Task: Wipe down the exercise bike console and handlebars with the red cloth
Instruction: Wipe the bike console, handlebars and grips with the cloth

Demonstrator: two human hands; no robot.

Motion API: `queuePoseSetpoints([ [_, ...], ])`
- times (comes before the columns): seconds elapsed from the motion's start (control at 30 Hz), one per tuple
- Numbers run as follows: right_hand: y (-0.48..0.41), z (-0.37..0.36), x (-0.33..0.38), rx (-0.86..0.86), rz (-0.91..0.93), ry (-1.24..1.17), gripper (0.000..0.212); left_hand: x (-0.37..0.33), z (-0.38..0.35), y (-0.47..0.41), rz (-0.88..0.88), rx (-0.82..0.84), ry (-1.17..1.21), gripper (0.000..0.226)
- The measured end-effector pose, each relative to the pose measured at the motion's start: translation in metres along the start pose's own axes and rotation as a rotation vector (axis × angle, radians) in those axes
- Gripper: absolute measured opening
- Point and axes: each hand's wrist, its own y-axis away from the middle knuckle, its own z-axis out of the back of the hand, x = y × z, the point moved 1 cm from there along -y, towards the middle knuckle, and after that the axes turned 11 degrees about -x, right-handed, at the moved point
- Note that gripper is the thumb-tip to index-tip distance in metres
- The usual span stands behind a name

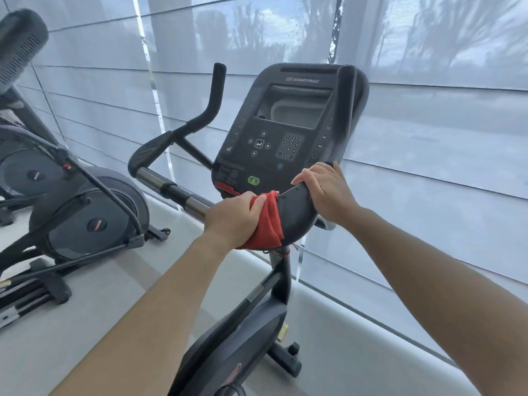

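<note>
The exercise bike's dark console point(288, 130) stands tilted in the middle, with a screen, keypad and a green button. My left hand point(233, 217) grips the red cloth point(267, 224) and presses it against the console's lower front edge, where the handlebar meets it. My right hand point(325, 190) holds the console's lower right corner, fingers curled over the edge. The left handlebar point(171, 190) runs out to the left with a chrome section, a padded grip and an upright black horn point(215, 92). The right handlebar is hidden behind the console and my right hand.
The bike's post and dark housing point(243, 338) drop below the console. Another exercise machine point(83, 212) stands on the floor at left, and a dark fan-like part point(20, 44) sits top left. Grey roller blinds point(428, 138) cover the window close behind the bike.
</note>
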Motion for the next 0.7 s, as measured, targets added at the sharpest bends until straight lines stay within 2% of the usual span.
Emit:
queuePoseSetpoints([
  [0.2,0.001,-0.001,0.000,-0.043,0.024,-0.020,0.059,-0.004,-0.002,0.008,0.073,-0.134,0.055,0.040],
  [0.33,0.000,-0.001,-0.004,-0.077,0.065,-0.048,0.061,-0.007,-0.003,0.023,0.153,-0.297,0.223,0.032],
  [0.5,-0.013,0.004,-0.012,0.007,0.281,-0.100,0.071,-0.020,0.000,0.036,0.319,-0.528,0.310,0.031],
  [0.6,-0.033,0.005,-0.017,0.029,0.364,-0.213,0.063,-0.028,0.007,0.042,0.406,-0.683,0.314,0.029],
  [0.7,-0.047,0.000,-0.017,0.047,0.426,-0.260,0.063,-0.033,0.011,0.052,0.508,-0.756,0.257,0.029],
])
